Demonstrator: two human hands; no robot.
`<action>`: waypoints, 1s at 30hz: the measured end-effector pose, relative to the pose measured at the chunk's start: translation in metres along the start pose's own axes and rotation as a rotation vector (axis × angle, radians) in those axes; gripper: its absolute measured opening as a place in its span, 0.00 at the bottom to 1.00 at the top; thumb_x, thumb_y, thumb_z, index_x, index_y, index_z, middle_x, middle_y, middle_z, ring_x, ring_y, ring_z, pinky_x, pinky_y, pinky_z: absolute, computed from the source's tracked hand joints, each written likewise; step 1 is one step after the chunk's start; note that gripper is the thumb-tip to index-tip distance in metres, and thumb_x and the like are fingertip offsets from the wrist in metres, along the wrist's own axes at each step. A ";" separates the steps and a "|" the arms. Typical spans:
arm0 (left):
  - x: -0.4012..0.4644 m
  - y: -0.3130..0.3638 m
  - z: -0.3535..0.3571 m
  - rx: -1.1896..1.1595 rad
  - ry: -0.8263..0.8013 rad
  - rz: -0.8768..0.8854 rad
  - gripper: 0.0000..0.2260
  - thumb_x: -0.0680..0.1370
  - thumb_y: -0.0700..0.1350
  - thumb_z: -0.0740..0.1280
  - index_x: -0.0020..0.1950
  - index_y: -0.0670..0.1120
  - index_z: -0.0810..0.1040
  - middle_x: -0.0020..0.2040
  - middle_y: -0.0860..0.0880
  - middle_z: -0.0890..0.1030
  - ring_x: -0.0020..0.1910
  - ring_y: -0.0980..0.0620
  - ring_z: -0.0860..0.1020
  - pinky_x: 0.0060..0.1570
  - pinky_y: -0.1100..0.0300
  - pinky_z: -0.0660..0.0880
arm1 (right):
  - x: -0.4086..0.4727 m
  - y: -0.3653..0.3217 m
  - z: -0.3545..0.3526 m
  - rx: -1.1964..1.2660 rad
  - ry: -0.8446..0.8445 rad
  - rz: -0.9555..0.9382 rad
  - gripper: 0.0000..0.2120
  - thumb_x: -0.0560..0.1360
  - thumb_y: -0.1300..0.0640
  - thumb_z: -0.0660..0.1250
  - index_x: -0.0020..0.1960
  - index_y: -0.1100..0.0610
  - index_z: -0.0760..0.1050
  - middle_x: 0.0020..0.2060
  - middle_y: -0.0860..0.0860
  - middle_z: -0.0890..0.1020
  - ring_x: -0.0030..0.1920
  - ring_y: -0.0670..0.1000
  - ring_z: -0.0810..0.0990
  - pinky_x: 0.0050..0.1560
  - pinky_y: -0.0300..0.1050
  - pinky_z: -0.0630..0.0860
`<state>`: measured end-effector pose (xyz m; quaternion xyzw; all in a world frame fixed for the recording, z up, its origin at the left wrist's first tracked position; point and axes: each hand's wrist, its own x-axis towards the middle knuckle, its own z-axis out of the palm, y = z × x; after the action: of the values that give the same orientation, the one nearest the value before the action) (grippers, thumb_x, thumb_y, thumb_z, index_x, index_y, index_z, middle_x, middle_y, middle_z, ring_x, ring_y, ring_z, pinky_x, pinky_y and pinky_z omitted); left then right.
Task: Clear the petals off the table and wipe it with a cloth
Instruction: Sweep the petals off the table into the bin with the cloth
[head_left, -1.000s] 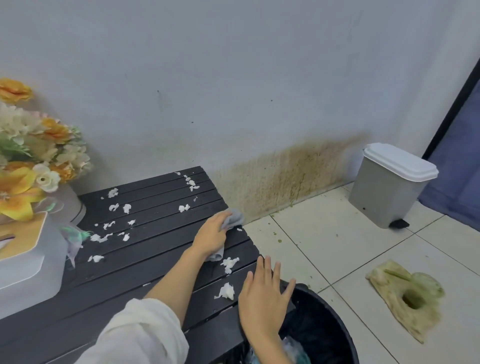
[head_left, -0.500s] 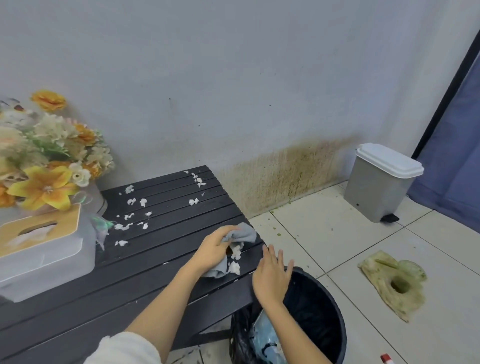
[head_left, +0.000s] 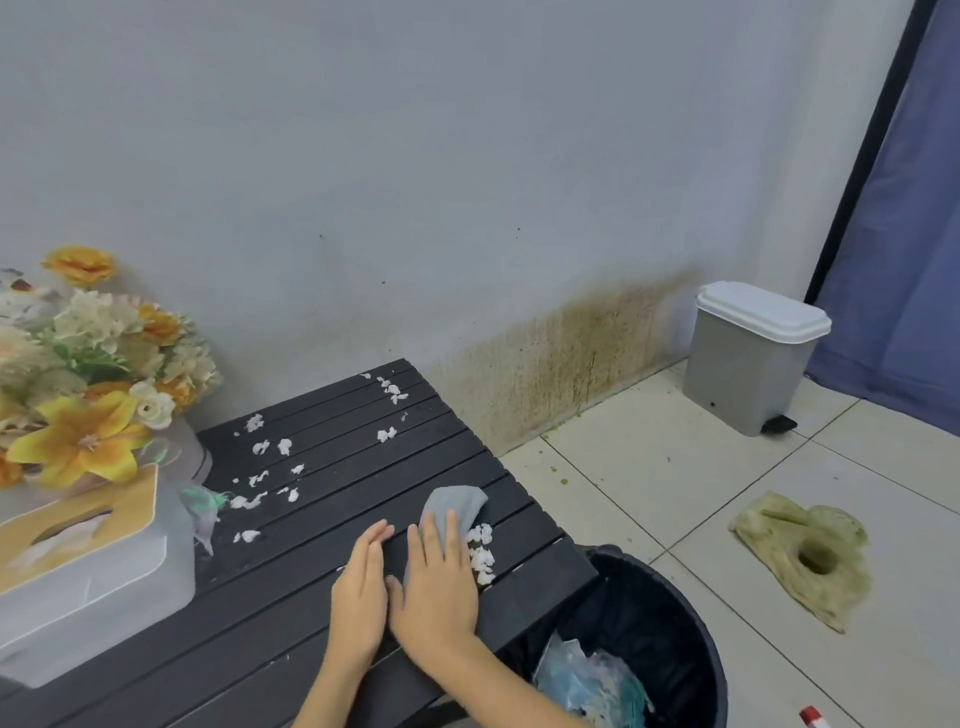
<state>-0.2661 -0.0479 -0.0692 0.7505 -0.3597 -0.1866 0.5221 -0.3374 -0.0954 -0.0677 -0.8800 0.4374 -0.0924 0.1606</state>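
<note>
The black slatted table (head_left: 291, 618) carries white petals: a small heap (head_left: 482, 555) near its right edge and several scattered ones (head_left: 262, 470) further back and left. A grey cloth (head_left: 457, 506) lies on the table just left of the heap. My right hand (head_left: 436, 582) rests flat on the cloth's near part, fingers straight. My left hand (head_left: 361, 584) lies flat on the table right beside it, holding nothing. A black waste bin (head_left: 714, 660) with a liner stands below the table's right end.
A bouquet of artificial flowers (head_left: 98, 374) and a white tissue box (head_left: 88, 566) stand at the table's left end. On the tiled floor are a grey pedal bin (head_left: 753, 364) and a dirty rag (head_left: 810, 556). A blue curtain (head_left: 904, 218) hangs at right.
My left hand let go of the cloth and now lies flat beside it. My right hand moved from the bin's edge onto the cloth. The petal heap sits nearer the table's right edge.
</note>
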 end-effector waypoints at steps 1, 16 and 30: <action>0.001 0.000 0.002 0.025 0.004 0.019 0.15 0.83 0.44 0.52 0.66 0.49 0.71 0.62 0.52 0.77 0.62 0.55 0.73 0.59 0.64 0.64 | 0.008 0.002 0.003 -0.056 0.022 -0.043 0.27 0.79 0.47 0.52 0.74 0.59 0.59 0.75 0.56 0.57 0.76 0.57 0.44 0.75 0.55 0.46; 0.003 -0.012 0.013 0.548 -0.057 0.161 0.16 0.80 0.40 0.56 0.67 0.45 0.72 0.70 0.49 0.71 0.73 0.52 0.63 0.69 0.54 0.63 | -0.037 0.084 -0.028 0.103 0.219 0.250 0.34 0.75 0.67 0.58 0.77 0.60 0.46 0.77 0.53 0.45 0.76 0.57 0.40 0.74 0.50 0.36; 0.001 -0.010 0.018 0.680 0.010 0.183 0.16 0.78 0.37 0.59 0.65 0.42 0.75 0.68 0.45 0.74 0.71 0.47 0.67 0.69 0.49 0.64 | -0.045 0.068 -0.050 0.369 0.613 0.226 0.24 0.76 0.61 0.50 0.71 0.51 0.66 0.72 0.47 0.66 0.75 0.54 0.56 0.75 0.59 0.46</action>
<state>-0.2739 -0.0588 -0.0850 0.8470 -0.4644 -0.0051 0.2587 -0.4299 -0.1074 -0.0466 -0.7138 0.5357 -0.4104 0.1873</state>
